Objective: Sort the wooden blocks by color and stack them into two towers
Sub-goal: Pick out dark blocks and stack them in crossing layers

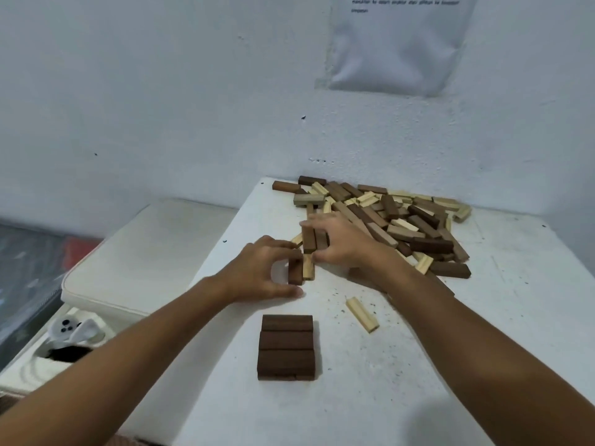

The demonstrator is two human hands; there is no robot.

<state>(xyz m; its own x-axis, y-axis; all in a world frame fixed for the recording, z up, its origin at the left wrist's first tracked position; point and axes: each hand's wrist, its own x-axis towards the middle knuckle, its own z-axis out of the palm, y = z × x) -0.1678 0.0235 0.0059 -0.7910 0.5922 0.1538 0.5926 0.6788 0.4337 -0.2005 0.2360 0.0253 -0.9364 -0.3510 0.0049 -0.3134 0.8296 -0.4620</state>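
A low stack of dark brown blocks (286, 347), three side by side on top, stands on the white table (418, 365) near its front. A big mixed pile of dark and light blocks (396, 217) lies at the back against the wall. At the pile's near edge my left hand (257, 272) pinches a dark block (295, 271), with a light block (308, 267) right beside it. My right hand (341, 239) curls its fingers round two dark blocks (314, 239). A single light block (362, 314) lies apart on the table.
A cream cushioned surface (138, 252) adjoins the table on the left, with a white soft toy (77, 329) below it. The white wall (193, 91) rises directly behind the pile, carrying a taped paper sheet (396, 46). Dark specks dot the tabletop.
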